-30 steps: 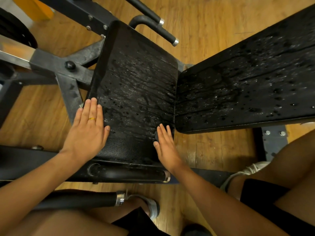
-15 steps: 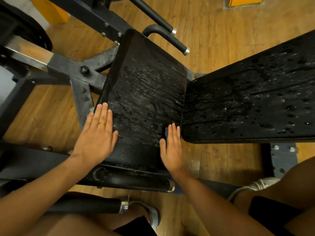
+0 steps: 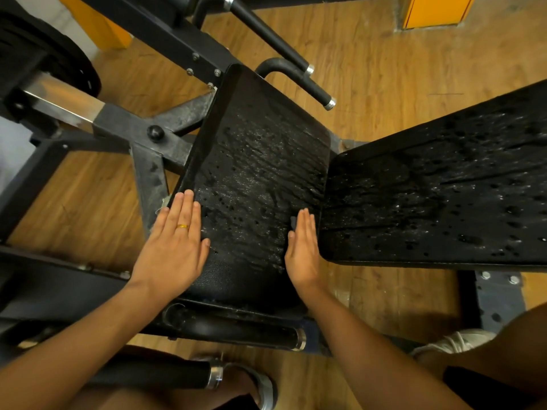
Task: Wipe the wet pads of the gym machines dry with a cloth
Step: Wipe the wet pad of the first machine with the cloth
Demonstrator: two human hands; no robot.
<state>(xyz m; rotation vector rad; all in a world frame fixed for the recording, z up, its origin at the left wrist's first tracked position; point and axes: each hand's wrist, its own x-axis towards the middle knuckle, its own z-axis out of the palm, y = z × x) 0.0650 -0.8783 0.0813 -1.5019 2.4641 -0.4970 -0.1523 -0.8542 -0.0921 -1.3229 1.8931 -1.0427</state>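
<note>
A black seat pad (image 3: 260, 173) covered in water drops tilts away in front of me. To its right a longer black back pad (image 3: 438, 196) is wet too. My left hand (image 3: 174, 247), wearing a gold ring, lies flat with straight fingers on the seat pad's near left edge. My right hand (image 3: 302, 247) stands on its edge with straight fingers against the seat pad's near right side, by the gap between the pads. A small dark bit shows at its fingertips. No cloth is visible.
The machine's black steel frame (image 3: 139, 134) runs left and behind the seat pad. Black handles with chrome caps (image 3: 307, 84) stick out behind it, and more grips (image 3: 236, 329) lie below. The floor (image 3: 384, 69) is wood. My knees and a grey shoe (image 3: 263, 386) are at the bottom.
The view has shifted so the pads and hands sit lower and further right in frame. Both hands keep their places on the seat pad.
</note>
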